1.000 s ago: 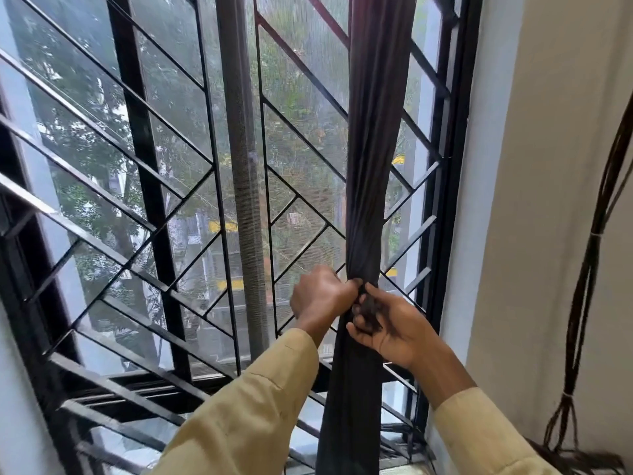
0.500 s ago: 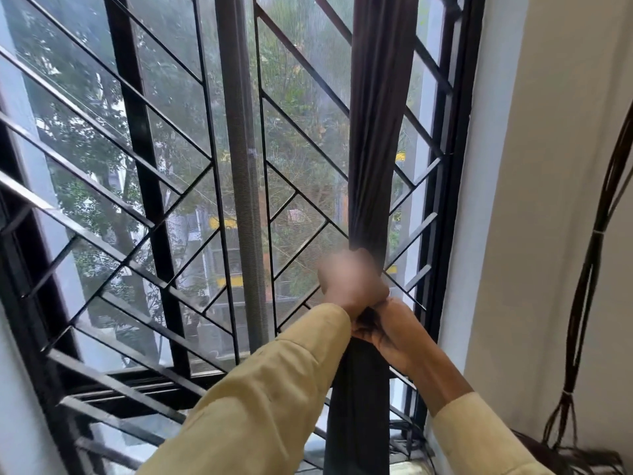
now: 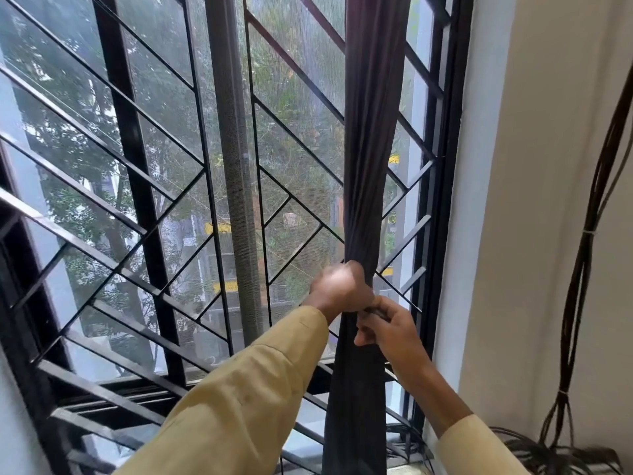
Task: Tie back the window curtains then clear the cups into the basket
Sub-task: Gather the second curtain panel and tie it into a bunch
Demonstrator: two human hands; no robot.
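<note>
- The curtain [image 3: 373, 149] was a dark grey-brown cloth, gathered into one narrow column with long vertical folds. It hung at the right side of the window, in front of the black grille [image 3: 144, 228] and just left of the window frame [image 3: 445, 200].
- The gather was tightest at mid-height, where your hands met. Above that point the folds fanned slightly wider. Below it the cloth dropped straight as a flat dark band.
- Your left hand [image 3: 339, 286] was closed in a fist round the curtain at the tightest point, with the back of the hand towards the camera.
- Your right hand [image 3: 394, 332] sat just beneath and to the right, touching the left. Its fingers were curled and pinched a dark strip [image 3: 376, 311] against the curtain.
- I could not tell whether that strip was a separate tie or a fold of the curtain itself, as the colour matched and the left hand covered most of it.
- Your left fingers were hidden behind the cloth, so how far they wrapped round could not be read.
- The top of the curtain ran out of the upper edge of the view and its hem out of the lower edge.
- Your left sleeve [image 3: 239, 406], tan, crossed the lower middle and covered the sill behind it. Your right sleeve [image 3: 472, 447] was cut off at the bottom edge.
- A grey mesh-covered upright [image 3: 236, 166] stood to the left of the curtain, well apart from it.
- A bundle of dark cables [image 3: 582, 269] hung down the cream wall [image 3: 548, 132] on the right and splayed out at the bottom. Their ends were too tangled to follow.
- Trees [image 3: 85, 149] and buildings beyond the glass were hazy.
</note>
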